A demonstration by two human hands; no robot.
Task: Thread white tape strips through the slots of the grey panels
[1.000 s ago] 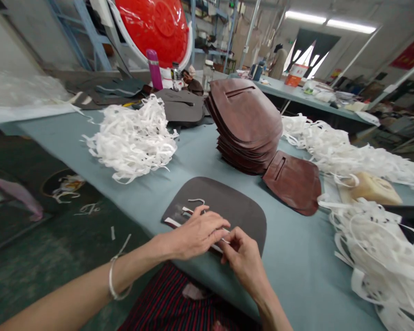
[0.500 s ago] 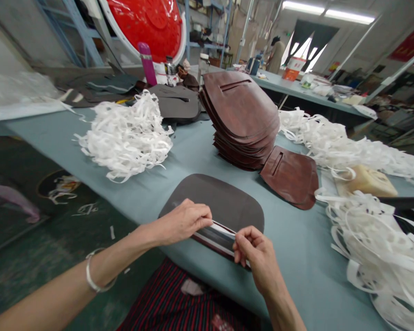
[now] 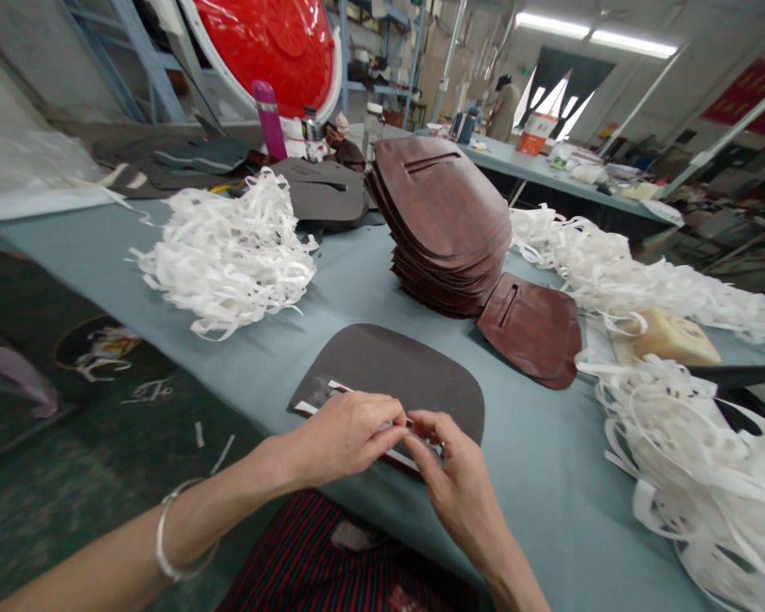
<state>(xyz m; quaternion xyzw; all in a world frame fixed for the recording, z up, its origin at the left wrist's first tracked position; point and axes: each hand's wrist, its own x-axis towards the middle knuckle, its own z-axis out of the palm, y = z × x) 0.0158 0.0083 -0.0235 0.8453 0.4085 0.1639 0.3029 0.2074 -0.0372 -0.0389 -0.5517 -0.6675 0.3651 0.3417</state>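
A dark brown leather piece (image 3: 395, 374) lies flat on the grey-blue table (image 3: 535, 476), its near edge carrying white tape strips (image 3: 322, 399). My left hand (image 3: 341, 438) and my right hand (image 3: 450, 476) meet over that near edge, fingertips pinched together on a tape strip at the middle. Both hands press down on the piece. What exactly sits between the fingertips is partly hidden.
A tall stack of reddish-brown leather pieces (image 3: 446, 221) stands behind, one loose piece (image 3: 532, 327) beside it. Heaps of white strips lie at left (image 3: 226, 255) and right (image 3: 694, 442). Darker pieces (image 3: 328, 191), a purple bottle (image 3: 269, 119) and a red disc (image 3: 274, 42) are further back.
Half a second ago my hands were apart, folding up the near edge of the leather piece. Now the edge lies flat again and both hands have come together at its middle.
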